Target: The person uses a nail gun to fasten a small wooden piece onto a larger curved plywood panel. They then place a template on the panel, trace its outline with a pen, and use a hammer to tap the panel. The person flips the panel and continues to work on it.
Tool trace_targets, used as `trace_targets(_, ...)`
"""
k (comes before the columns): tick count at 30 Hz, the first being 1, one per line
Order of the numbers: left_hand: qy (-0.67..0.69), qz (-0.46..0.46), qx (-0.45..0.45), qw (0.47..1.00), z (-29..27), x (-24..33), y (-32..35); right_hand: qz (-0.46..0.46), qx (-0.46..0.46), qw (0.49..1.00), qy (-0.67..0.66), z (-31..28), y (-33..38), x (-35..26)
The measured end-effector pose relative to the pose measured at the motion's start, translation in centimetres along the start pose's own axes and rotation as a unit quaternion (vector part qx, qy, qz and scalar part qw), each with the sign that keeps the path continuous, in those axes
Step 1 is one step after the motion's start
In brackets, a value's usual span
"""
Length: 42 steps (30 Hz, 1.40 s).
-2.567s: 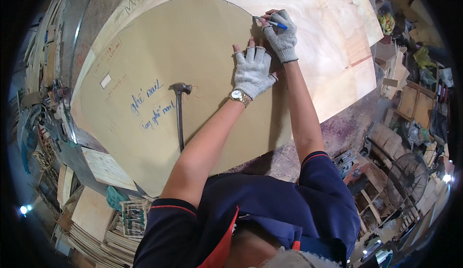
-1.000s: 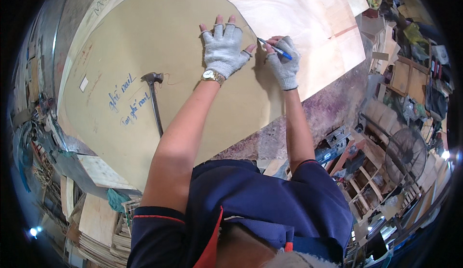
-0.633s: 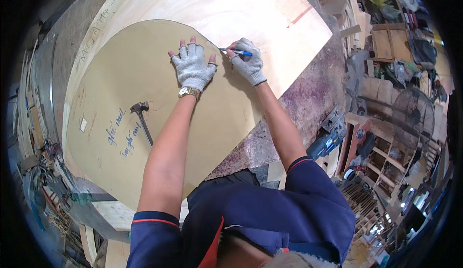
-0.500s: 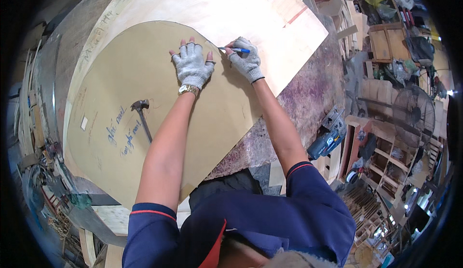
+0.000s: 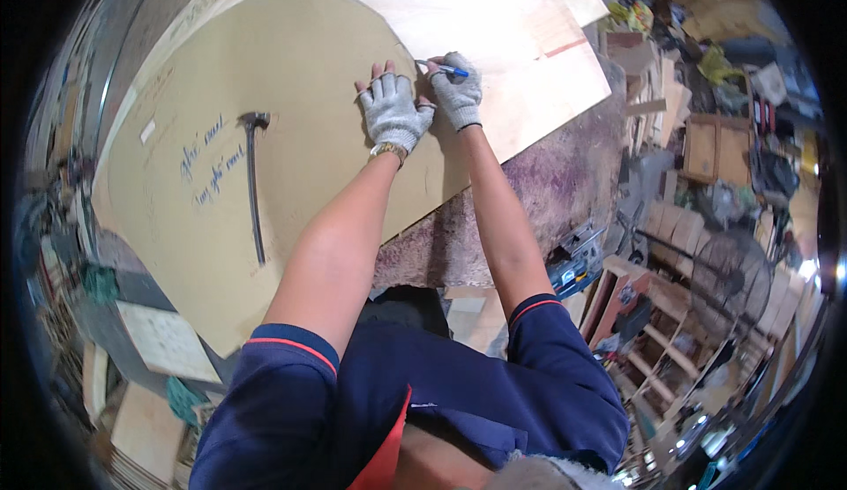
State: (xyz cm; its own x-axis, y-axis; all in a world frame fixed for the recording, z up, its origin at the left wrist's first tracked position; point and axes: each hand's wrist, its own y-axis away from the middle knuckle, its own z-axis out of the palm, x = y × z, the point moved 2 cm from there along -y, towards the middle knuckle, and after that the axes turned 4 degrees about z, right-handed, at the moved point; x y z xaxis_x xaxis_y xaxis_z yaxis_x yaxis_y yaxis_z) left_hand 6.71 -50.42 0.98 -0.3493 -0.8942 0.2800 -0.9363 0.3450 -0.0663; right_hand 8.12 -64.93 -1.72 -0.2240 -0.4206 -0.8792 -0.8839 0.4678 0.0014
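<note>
Pen: a slim blue-and-pale pen (image 5: 454, 70), upper middle of the frame, held inside the right grip, its tip pointing left at the curved edge of the tan sheet.
Right hand: this hand (image 5: 460, 97) has its fingers pinched around the pen; it wears a grey knit glove with the fingertips bare.
Left hand: this hand (image 5: 393, 118) lies flat and spread on the sheet, gripping nothing, just left of the pen; same fuzzy knit, a gold-toned watch band at the wrist.
Tan sheet: a smooth, matt, thin sheet (image 5: 326, 155) with a rounded top, blue handwriting and a small pale rectangle at left.
Plywood: pale, faintly grained board (image 5: 538, 93) beneath it, reaching upper right.
Claw hammer: dark, long-handled hammer (image 5: 252, 181), lying on the sheet, left of centre.
Counter: rough, purple-stained top (image 5: 547, 159), right of centre.
</note>
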Motion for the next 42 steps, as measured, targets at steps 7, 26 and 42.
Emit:
trace_targets(7,-0.04,-0.018,-0.047,0.998,-0.5,0.5,-0.1,-0.073,-0.04,0.996,-0.021,-0.9,-0.4,-0.6)
trace_targets(26,-0.02,-0.04,-0.061,0.997,-0.2,0.2,-0.4,-0.058,-0.141,0.988,-0.025,-2.8,-1.3,-2.8)
trace_targets(42,-0.069,-0.028,-0.059,0.995,0.6,0.1,-0.3,-0.117,-0.148,0.978,0.087,-5.7,1.9,-2.9)
